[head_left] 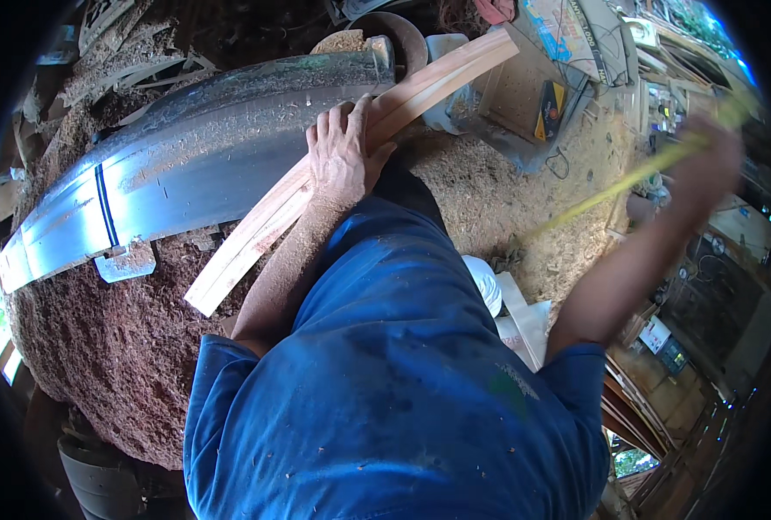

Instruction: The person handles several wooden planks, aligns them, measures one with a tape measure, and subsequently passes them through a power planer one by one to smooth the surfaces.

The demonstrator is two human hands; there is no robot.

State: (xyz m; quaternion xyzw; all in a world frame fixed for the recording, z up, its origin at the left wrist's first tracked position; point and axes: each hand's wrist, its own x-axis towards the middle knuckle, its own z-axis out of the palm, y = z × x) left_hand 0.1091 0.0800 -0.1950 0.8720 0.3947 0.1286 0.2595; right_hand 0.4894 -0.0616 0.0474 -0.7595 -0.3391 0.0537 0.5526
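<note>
My left hand is closed over the middle of a long, pale wooden board, its fingers on the far side and its thumb on the near side. The board slants from lower left to upper right, across the edge of a long metal machine bed. Out to the right, my right hand is raised and smeared by motion. A long, thin yellow strip runs through that hand, slanting down to the left; it is too blurred to tell its exact kind.
A big heap of reddish-brown sawdust lies under the machine bed. Shavings cover the floor. Beyond the board's far end stands an open carton with a black-and-yellow box. A cluttered bench lines the right side.
</note>
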